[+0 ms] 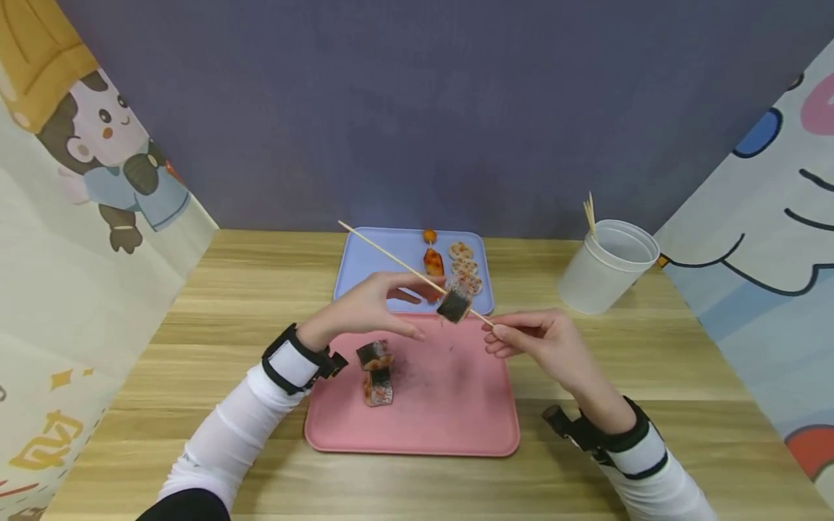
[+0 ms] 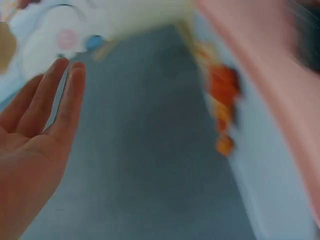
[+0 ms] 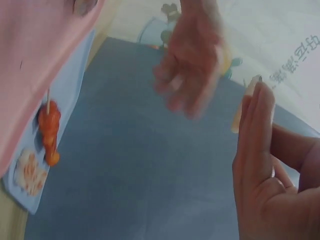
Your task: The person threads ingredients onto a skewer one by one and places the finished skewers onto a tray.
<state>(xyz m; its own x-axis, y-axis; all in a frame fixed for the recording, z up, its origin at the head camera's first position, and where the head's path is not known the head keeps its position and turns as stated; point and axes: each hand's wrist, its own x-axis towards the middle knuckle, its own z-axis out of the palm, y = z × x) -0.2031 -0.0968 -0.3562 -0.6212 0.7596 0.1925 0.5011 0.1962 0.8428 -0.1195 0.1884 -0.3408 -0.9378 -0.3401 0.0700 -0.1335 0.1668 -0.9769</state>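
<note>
My right hand (image 1: 547, 344) pinches a thin wooden skewer (image 1: 391, 256) near its lower end, between thumb and fingertips. The skewer slants up to the left over the pink tray (image 1: 449, 427). A block wrapped in dark seaweed (image 1: 454, 305) is threaded on it, a short way from my right fingertips. Beside that block my left hand (image 1: 368, 307) is spread, thumb and fingers apart, holding nothing. In the left wrist view the left hand (image 2: 45, 135) shows straight fingers. Two more seaweed-wrapped pieces (image 1: 376, 355) lie against each other on the pink tray's left side.
Behind the pink tray lies a light blue tray (image 1: 355, 271), with an orange-red skewered food (image 1: 433, 261) and a skewer of pale lotus-like slices (image 1: 465, 266). A white tub (image 1: 596, 278) with several sticks (image 1: 589, 214) stands at the back right, near the dark wall (image 1: 417, 116).
</note>
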